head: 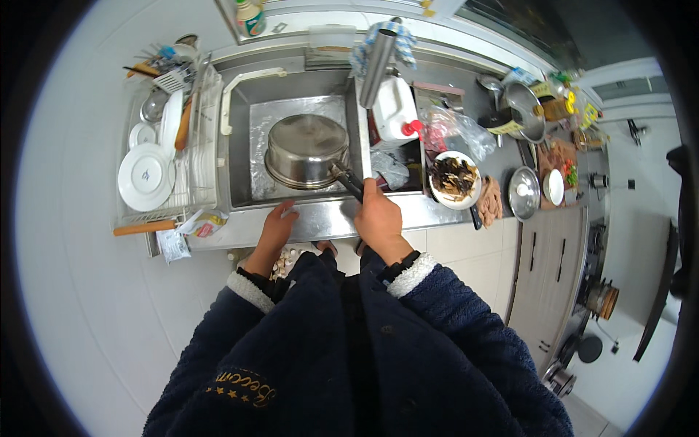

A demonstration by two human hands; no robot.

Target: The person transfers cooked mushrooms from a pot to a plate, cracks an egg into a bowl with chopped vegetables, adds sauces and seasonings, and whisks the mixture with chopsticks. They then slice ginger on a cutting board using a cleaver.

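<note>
A stainless steel saucepan [307, 150] is turned bottom up over the left basin of the steel sink [240, 164]. Its long dark handle points towards me and to the right, and my right hand [378, 212] is closed around the end of it. Whether the pan's rim rests on the basin floor, I cannot tell. My left hand [280, 224] is at the sink's front edge, fingers loosely curled and apart, holding nothing. A tubular steel faucet [378, 68] rises behind and to the right of the pan.
At the left stands a dish rack [202, 180] with white plates [146, 176] and utensils. A white jug [394, 109] with a red cap occupies the right basin. Further right are a bowl of dark strips [455, 179], raw meat [490, 201], a knife [476, 217] and a steel bowl [524, 192].
</note>
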